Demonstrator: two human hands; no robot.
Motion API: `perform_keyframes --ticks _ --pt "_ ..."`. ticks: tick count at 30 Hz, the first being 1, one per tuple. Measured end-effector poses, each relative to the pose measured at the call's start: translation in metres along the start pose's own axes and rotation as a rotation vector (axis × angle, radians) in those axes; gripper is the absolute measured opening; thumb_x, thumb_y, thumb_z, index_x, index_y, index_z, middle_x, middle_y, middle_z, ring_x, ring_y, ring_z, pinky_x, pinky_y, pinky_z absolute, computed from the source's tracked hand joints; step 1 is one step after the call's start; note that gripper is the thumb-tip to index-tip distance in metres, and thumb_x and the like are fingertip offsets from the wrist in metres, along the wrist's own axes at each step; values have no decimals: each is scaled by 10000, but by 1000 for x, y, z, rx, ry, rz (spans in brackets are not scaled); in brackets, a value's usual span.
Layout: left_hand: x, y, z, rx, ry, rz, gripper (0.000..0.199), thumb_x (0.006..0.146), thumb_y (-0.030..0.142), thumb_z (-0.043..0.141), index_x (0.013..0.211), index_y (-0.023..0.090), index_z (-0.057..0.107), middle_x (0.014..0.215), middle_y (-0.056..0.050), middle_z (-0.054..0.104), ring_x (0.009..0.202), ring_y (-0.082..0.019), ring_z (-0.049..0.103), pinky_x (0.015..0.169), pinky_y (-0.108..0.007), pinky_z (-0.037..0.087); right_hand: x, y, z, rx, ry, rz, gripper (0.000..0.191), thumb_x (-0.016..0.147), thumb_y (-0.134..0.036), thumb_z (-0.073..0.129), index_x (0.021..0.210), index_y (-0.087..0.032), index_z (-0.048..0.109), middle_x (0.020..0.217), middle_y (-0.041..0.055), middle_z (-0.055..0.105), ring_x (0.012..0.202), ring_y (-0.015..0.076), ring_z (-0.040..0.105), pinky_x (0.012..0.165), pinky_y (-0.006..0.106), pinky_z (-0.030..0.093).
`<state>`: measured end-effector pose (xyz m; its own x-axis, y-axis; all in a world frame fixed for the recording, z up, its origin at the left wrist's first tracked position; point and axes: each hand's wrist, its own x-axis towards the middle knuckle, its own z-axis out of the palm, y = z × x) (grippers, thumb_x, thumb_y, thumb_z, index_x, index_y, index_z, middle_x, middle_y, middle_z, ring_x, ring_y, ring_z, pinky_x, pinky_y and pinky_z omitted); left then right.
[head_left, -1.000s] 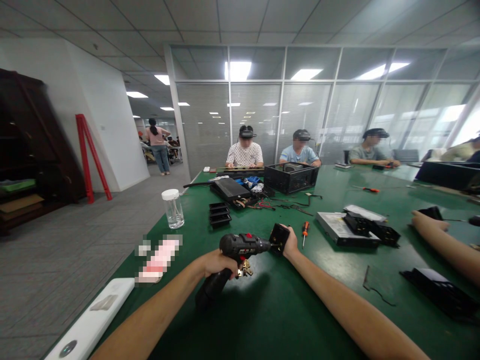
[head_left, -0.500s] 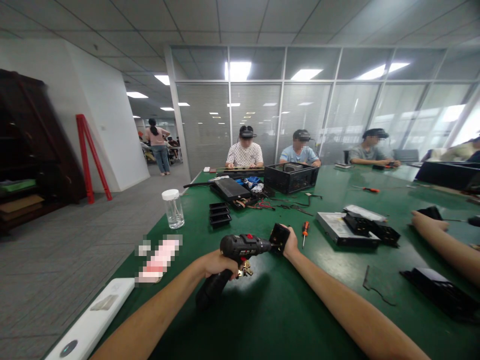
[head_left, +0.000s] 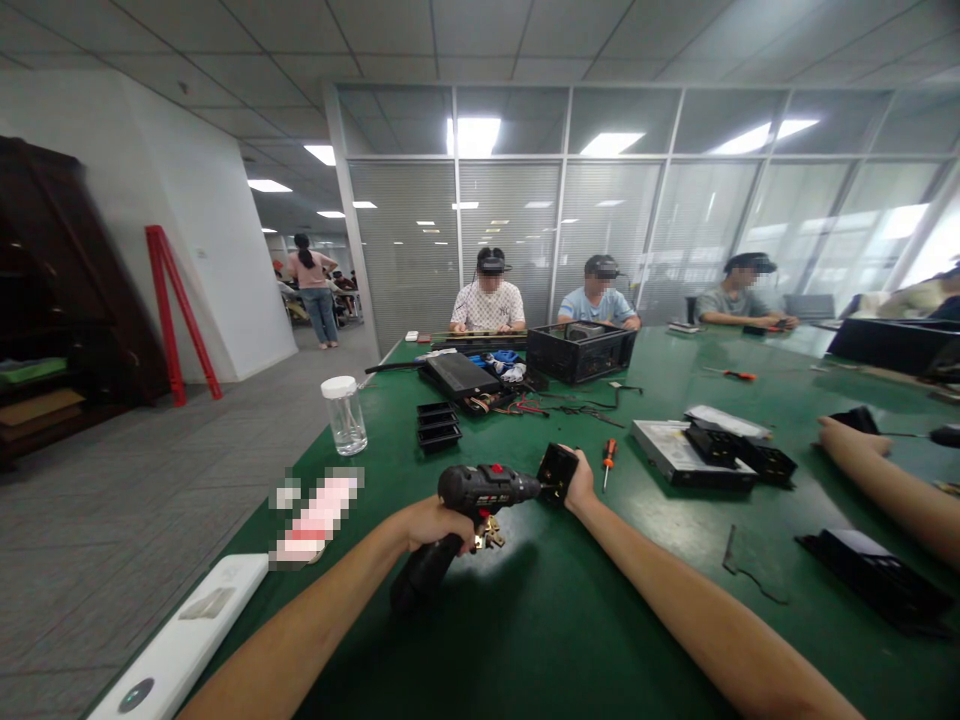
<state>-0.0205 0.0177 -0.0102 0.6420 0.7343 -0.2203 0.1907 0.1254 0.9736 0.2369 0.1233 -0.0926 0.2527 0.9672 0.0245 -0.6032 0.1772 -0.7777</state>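
My left hand [head_left: 442, 524] is wrapped round the grip of a black cordless drill [head_left: 487, 486], whose chuck points right. The drill's tip meets a small black part [head_left: 556, 474], which my right hand [head_left: 580, 482] holds up by its right side. Small brass-coloured metal pieces [head_left: 491, 534] lie on the green table [head_left: 525, 630] just beneath the drill. An orange-handled screwdriver [head_left: 610, 455] rests to the right of my right hand. Behind the drill are several black trays [head_left: 438, 428] in a stack or row.
A clear jar [head_left: 345, 415] with a white lid stands at the left edge, near a white long box [head_left: 187, 635]. Further back sit a black computer case [head_left: 581, 352] and cables. At right are a silver metal box [head_left: 675, 455] and another person's arm [head_left: 892, 490]. People sit opposite.
The view has shifted very slightly. The drill and the black part stay together in nearly the same place, with both hands still holding them.
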Motion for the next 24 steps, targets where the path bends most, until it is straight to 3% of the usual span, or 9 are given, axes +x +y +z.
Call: perform_keyframes --ticks 24 --pt "-2 4 3 18 -3 10 115 493 97 540 599 114 581 531 17 522 493 -99 439 472 -225 326 2 2 -2 9 -5 17 227 710 -395 484 757 -209 605 542 -30 586 465 150 547 438 269 434"
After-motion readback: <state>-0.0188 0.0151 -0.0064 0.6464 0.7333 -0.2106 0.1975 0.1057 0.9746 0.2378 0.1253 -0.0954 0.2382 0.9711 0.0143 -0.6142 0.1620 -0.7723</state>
